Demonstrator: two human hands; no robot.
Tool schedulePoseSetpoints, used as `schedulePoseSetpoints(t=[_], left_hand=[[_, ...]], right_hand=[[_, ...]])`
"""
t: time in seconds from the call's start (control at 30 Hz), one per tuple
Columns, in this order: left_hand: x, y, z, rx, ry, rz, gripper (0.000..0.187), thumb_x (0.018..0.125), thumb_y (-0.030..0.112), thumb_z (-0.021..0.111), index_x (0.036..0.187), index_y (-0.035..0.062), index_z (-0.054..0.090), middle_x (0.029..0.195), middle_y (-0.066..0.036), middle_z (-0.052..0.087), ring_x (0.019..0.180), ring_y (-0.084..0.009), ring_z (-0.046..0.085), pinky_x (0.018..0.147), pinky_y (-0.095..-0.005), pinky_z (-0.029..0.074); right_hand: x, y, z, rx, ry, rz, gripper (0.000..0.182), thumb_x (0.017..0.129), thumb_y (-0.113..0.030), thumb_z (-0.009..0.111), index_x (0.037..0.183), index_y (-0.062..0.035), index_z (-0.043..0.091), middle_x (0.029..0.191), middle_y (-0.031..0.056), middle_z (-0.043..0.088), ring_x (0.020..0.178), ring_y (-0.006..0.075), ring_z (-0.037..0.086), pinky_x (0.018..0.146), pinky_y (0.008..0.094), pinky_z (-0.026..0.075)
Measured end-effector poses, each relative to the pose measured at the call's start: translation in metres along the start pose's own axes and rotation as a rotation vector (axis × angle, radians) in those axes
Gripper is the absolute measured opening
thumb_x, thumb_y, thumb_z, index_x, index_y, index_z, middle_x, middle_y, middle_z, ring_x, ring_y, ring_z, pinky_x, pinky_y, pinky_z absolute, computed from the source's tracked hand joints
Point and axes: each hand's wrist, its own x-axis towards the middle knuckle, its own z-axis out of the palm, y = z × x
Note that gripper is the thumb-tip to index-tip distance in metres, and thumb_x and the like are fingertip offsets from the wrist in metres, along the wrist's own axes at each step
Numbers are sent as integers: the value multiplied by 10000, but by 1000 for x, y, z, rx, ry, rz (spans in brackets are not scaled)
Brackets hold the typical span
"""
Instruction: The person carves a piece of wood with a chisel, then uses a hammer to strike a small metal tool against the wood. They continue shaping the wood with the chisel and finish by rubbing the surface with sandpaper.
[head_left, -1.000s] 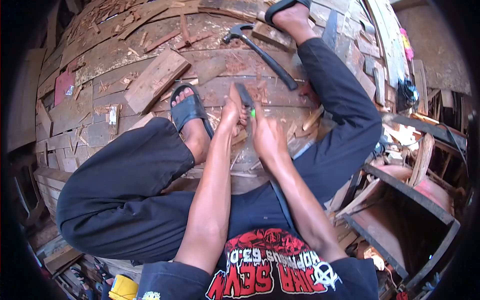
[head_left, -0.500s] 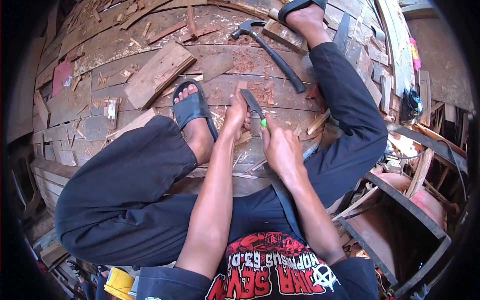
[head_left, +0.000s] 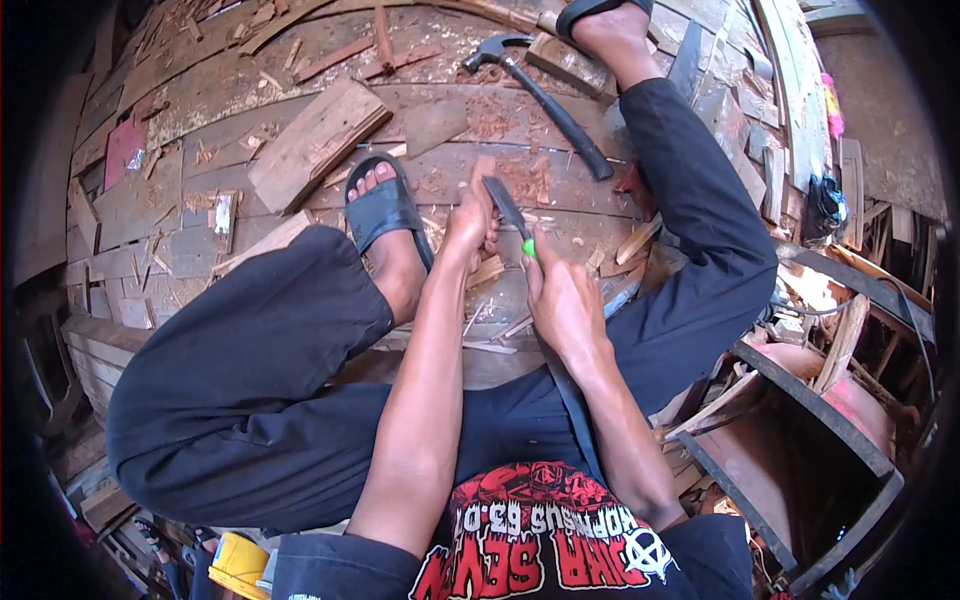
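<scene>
My left hand (head_left: 471, 226) is closed around a small reddish piece of wood (head_left: 484, 167), whose end sticks out past the fingers. In my right hand (head_left: 566, 300) is a chisel (head_left: 509, 212) with a bright green band on its handle. Its flat metal blade points up and to the left, with the tip overlapping the wood beside my left fingers. Most of the chisel handle is hidden in my palm. Both hands are low over the plank floor (head_left: 400, 230), between my legs.
A claw hammer (head_left: 552, 105) lies beyond my hands, near a wooden block (head_left: 571, 69) by my right foot. A thick board (head_left: 318, 147) rests beside my sandalled left foot (head_left: 385, 215). Shavings and offcuts litter the floor. A dark metal frame (head_left: 820, 400) stands at right.
The chisel and my right hand have shifted slightly to the right and down along the wood. My left hand keeps its grip almost in place.
</scene>
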Motion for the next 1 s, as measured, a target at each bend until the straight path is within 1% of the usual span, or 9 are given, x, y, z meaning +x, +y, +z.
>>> schedulePoseSetpoints(t=[0.07, 0.17, 0.23, 0.27, 0.37, 0.57, 0.8, 0.9, 1.0], left_hand=[[-2, -4, 8, -108, 43, -17, 707, 1048, 717, 168, 888, 110, 493, 651, 45, 428, 464, -59, 361, 378, -211, 312], [6, 1, -6, -44, -66, 26, 704, 1052, 710, 166, 902, 106, 494, 653, 38, 430, 463, -60, 354, 378, -201, 309], [1, 5, -3, -46, -34, -12, 711, 1058, 700, 154, 899, 97, 496, 655, 35, 435, 460, -57, 343, 373, -195, 306], [0, 4, 2, -59, -22, -18, 714, 1059, 697, 151, 900, 94, 497, 653, 36, 435, 458, -56, 340, 372, -196, 306], [-4, -10, 6, -35, -8, -55, 719, 1055, 699, 167, 890, 85, 503, 644, 37, 433, 458, -64, 345, 388, -211, 308], [4, -14, 6, -81, 26, -41, 703, 1050, 705, 208, 880, 90, 504, 636, 35, 435, 456, -85, 363, 405, -235, 309], [-4, -14, 12, 93, 85, 73, 696, 1061, 681, 189, 879, 85, 498, 684, -6, 463, 502, -105, 398, 416, -259, 329], [-2, -16, 12, -100, 19, -10, 694, 1065, 673, 186, 871, 86, 502, 684, -3, 456, 501, -106, 396, 421, -266, 331], [-3, -16, 13, 33, 57, 63, 700, 1062, 677, 188, 863, 88, 508, 672, 1, 453, 501, -92, 391, 422, -257, 339]], right_hand=[[5, -8, 0, 19, -20, 22, 474, 1033, -257, 568, 1460, -50, 563, 854, 307, 712, 826, 483, 723, 761, 584, 572], [9, -11, -4, -3, -21, 49, 467, 1031, -244, 571, 1450, -39, 565, 862, 312, 710, 839, 494, 715, 777, 584, 567], [4, -16, -8, 22, -59, 67, 443, 1031, -216, 560, 1438, -40, 572, 871, 326, 697, 860, 504, 700, 795, 584, 551], [8, -9, 5, 24, 47, 13, 436, 1031, -208, 554, 1431, -39, 577, 876, 322, 699, 859, 504, 700, 789, 585, 552], [31, -7, 12, -29, 65, 37, 459, 1037, -219, 539, 1461, -44, 554, 824, 297, 714, 820, 475, 725, 766, 577, 571], [0, 3, -7, 32, 14, -2, 459, 1040, -231, 544, 1457, -40, 558, 833, 298, 710, 810, 481, 712, 765, 570, 563], [0, -5, -8, -7, 7, 2, 440, 1040, -238, 550, 1429, -33, 580, 859, 288, 719, 828, 476, 716, 771, 568, 566], [2, -5, -6, -11, -6, 21, 431, 1043, -237, 543, 1420, -35, 585, 856, 303, 713, 831, 481, 715, 778, 572, 567], [0, 2, -10, -3, 9, 15, 427, 1043, -237, 543, 1417, -36, 590, 846, 311, 708, 828, 483, 715, 779, 574, 566]])
